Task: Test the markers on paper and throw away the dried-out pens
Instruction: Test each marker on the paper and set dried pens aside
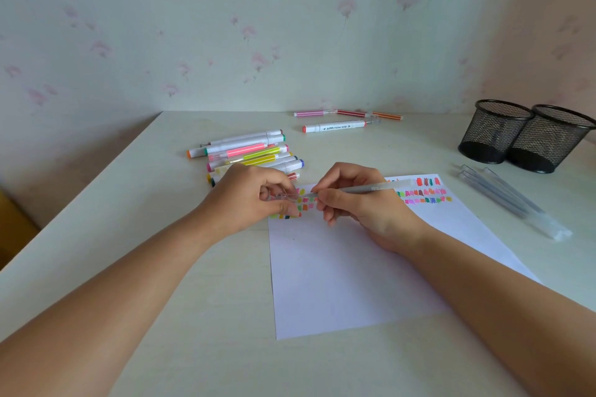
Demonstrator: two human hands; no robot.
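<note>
My right hand (351, 200) grips a translucent grey pen (374, 187) lying nearly level over the white paper (338, 274), its tip pointing left. Close to that tip, my left hand (248, 196) pinches the pen's clear cap (285, 196). Rows of small coloured test marks (422, 192) run along the top of the sheet. A pile of several markers (248, 153) lies just beyond my left hand. Further back, a white marker with red ends (335, 126) lies next to three thin striped pens (348, 113).
Two black mesh pen cups (525, 135) stand at the right back of the white table (129, 219). A few translucent pens (509, 200) lie to the right of the paper. Flowered wallpaper closes the back and right side.
</note>
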